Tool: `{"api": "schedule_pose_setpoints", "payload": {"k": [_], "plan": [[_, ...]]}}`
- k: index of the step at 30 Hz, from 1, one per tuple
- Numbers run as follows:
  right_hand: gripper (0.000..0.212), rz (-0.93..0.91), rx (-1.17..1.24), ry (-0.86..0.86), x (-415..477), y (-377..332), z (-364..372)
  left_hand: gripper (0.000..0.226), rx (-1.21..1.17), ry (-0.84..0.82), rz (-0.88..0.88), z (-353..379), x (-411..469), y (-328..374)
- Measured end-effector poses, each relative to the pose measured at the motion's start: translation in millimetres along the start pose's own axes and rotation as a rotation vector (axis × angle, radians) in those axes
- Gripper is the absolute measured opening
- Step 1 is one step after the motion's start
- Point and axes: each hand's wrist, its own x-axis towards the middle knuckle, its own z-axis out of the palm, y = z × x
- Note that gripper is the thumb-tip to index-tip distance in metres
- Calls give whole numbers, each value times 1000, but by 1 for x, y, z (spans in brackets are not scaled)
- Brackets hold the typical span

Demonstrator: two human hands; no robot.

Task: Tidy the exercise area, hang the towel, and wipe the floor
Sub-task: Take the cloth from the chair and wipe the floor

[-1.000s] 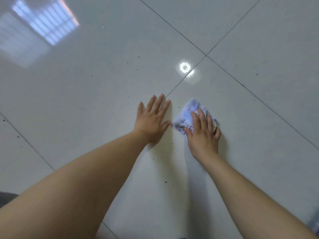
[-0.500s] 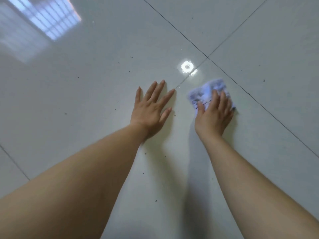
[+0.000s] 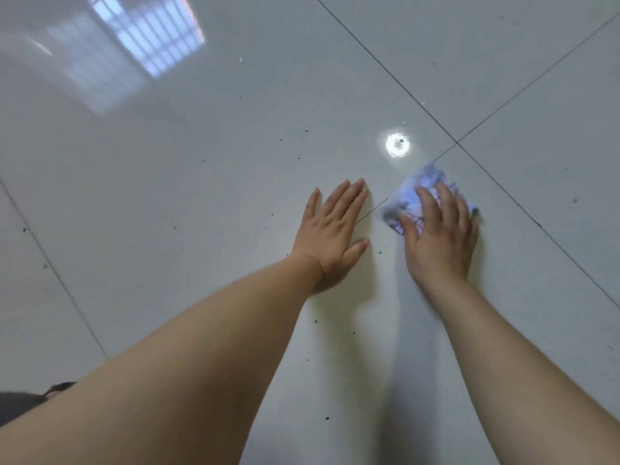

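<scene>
1. Right now the right hand [image 3: 439, 243] presses flat, palm down, on a crumpled cloth [image 3: 407, 199]; fingers [image 3: 448, 204] spread over it, not curled round it, so it is pinned to the floor [image 3: 188, 203] rather than clasped.
2. Cloth is pale blue-white with dark marks, blurred; most of it sticks out ahead of and to the left of the pressing fingertips, the rest is hidden under the palm.
3. Left hand [image 3: 330, 236] lies flat on the floor just beside the right one, fingers straight and close together, thumb out toward the cloth, holding nothing. Small gap between thumb and cloth, not touching.
4. Tile seams cross [image 3: 456, 142] just beyond the cloth; one seam runs under it toward the left hand.
5. Bright round light reflection [image 3: 397, 145] sits on the glossy tile just ahead of the cloth.
6. Window reflection [image 3: 147, 35] far ahead-left of both hands.
7. Dark specks [image 3: 327, 418] scattered on the tiles around and behind both wrists.
</scene>
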Motion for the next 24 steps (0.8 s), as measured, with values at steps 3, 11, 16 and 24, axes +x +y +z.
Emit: {"api": "schedule_pose_setpoints", "payload": {"k": [3,11,16,24], "plan": [[51,245,64,-74,23,-42,0,80,-53,-67,15,-8,0,-7],[45,-331,-1,-122,-37,-66,25,97,-25,-77,-180,-28,-70,-99],[50,203,-23,-114,-20,-119,27,90,10,-115,-341,-12,-116,-119],[42,-412,-105,-207,-78,-134,48,78,-55,-139,-344,-18,-134,-128]]}}
